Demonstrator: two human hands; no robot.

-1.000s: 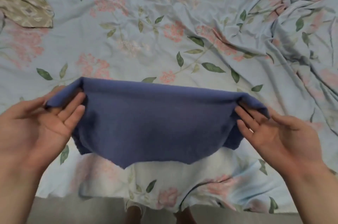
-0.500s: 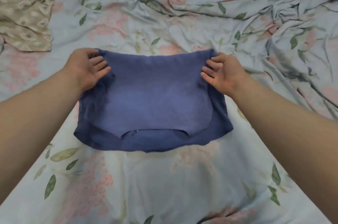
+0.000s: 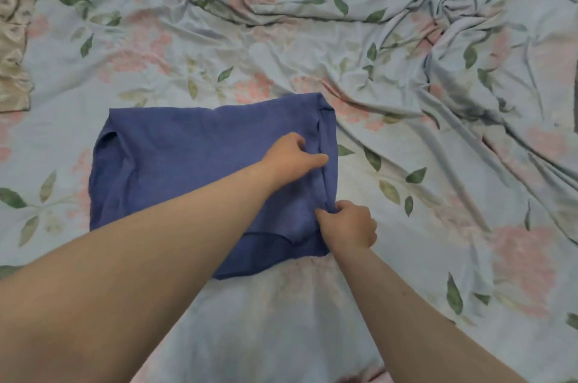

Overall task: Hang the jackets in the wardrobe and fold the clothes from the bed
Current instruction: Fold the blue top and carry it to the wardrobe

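Note:
A blue garment (image 3: pixel 187 157) lies folded into a rough rectangle on the floral bed sheet (image 3: pixel 406 226). My left hand (image 3: pixel 291 157) reaches across it and pinches the cloth at its right edge, near the far corner. Closer to me on that same edge, my right hand (image 3: pixel 350 226) is closed on the cloth near the lower right corner. My left forearm covers part of the garment's lower middle.
A beige patterned cloth (image 3: pixel 14 38) lies at the far left edge of the bed. The floral sheet is bunched into deep wrinkles (image 3: pixel 453 22) at the upper right. The sheet lies flatter in front of and left of the garment.
The garment was held up, then laid down folded on the bed. Both hands have since moved from its far corners to its right edge and taken hold there.

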